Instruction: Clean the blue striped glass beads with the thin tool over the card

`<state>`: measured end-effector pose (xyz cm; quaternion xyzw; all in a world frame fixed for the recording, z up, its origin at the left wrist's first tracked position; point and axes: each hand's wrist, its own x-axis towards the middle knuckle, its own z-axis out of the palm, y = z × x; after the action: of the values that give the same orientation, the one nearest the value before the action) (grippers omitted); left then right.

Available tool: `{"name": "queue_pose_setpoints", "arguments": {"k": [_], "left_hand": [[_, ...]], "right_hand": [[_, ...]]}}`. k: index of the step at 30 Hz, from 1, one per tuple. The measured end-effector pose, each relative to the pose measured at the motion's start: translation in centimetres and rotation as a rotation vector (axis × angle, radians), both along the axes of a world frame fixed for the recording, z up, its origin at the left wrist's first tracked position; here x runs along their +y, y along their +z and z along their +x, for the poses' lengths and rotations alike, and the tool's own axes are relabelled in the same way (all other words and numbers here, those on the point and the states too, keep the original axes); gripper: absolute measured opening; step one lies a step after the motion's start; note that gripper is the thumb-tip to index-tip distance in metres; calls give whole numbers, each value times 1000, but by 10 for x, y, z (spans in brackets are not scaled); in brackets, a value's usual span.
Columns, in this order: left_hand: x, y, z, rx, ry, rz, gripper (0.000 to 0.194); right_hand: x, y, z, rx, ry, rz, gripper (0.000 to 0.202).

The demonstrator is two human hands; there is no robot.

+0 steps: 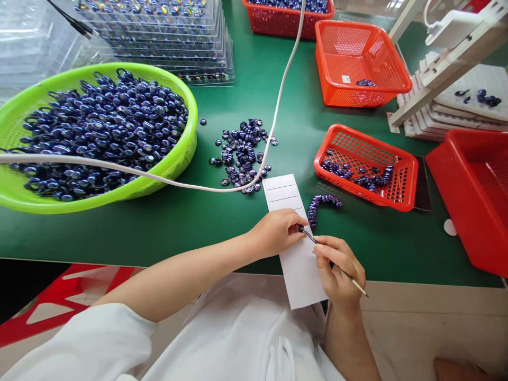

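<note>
My left hand (283, 232) is closed, pinching a small dark shiny piece (301, 228) between thumb and fingertips. My right hand (340, 264) grips a thin brush (360, 287) like a pen. Its dark front end meets the piece; the pale handle sticks out behind my fingers. Beneath both hands lies a white paper strip (304, 280) with ruled lines, overhanging the table's front edge. Just beyond my right hand, a curved row of dark glossy pieces (317, 203) rests by the strip. A loose heap of similar pieces (244, 148) lies further back.
To the left stands a green basket (192, 114) full of dark looped pieces, with stacked clear trays (230, 63) behind. A white cable (278, 100) crosses the table. On the right are a shallow red basket (408, 182), a deeper one (331, 53) and a red bin (460, 185).
</note>
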<state>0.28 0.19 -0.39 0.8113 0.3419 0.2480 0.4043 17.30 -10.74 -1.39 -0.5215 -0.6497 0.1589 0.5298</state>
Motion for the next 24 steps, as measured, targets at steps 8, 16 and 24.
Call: {"name": "queue_pose_setpoints", "arguments": {"k": [8, 16, 24], "left_hand": [[1, 0, 0, -23, 19, -15, 19], [2, 0, 0, -6, -6, -23, 22], [2, -1, 0, -5, -14, -4, 21]], "right_hand": [[-1, 0, -5, 36, -90, 3, 35], [1, 2, -4, 177, -122, -56, 22], [0, 3, -8, 269, -235, -130, 12]]}}
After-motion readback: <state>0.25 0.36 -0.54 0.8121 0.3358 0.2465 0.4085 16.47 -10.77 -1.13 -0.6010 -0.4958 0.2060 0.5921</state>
